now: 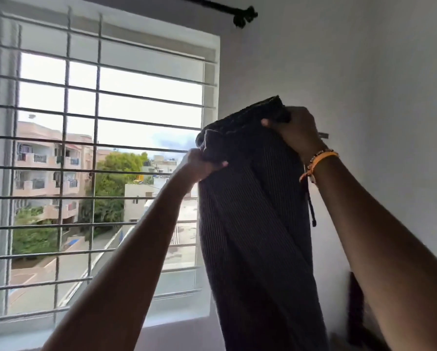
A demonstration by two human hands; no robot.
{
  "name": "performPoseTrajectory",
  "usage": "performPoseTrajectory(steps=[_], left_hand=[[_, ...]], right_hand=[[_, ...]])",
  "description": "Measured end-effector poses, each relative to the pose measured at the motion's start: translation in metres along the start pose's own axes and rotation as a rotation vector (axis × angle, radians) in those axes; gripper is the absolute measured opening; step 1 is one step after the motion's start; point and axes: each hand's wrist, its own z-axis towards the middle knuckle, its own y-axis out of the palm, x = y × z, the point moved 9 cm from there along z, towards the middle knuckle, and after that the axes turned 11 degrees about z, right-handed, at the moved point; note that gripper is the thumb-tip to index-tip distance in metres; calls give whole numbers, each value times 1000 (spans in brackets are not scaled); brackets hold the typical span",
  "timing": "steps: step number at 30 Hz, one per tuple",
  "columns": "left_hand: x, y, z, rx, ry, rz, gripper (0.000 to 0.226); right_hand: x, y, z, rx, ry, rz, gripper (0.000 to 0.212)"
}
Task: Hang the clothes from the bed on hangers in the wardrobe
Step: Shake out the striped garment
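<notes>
While both arms are reaching up, the left hand [204, 165] and the right hand [294, 131] are curling their fingers tight around the top edge of the dark striped garment [255, 224] — it is hanging down in the air beside the barred window [98, 148]. It is looking soft, floppy and light, so its thick top band seems the best place to grip. No hanger, wardrobe or bed is showing.

Garment [253, 224] btwn hands, window [98, 148] left.

A dark, finely striped garment [253, 224], perhaps trousers, hangs lengthwise, held up by its top edge.
</notes>
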Motion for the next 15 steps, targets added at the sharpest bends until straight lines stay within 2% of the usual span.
performPoseTrajectory(steps=[1,3,5,7,8,9,11,12,15], left_hand=[[6,-11,5,81,40,38,21],[27,-34,6,212,153,0,16],[39,-44,4,152,246,-241,3],[32,-38,-1,-18,228,-441,13],[23,-34,0,-35,192,-353,18],[12,-35,4,20,147,-150,24],[0,-41,12,201,78,278,33],[-1,-40,13,258,54,386,36],[-2,-29,9,271,114,301,35]], right_hand=[[0,-6,6,-1,18,-17,36],[-6,-16,9,-42,78,215,28],[-18,-20,4,-161,108,514,12],[-22,-17,-2,-259,104,654,10],[-14,-14,-2,-264,116,590,8],[-2,-11,-1,-230,142,447,11],[25,-6,4,-144,191,106,35],[33,-3,5,-114,203,5,39],[34,-2,-2,-71,132,-20,34]])
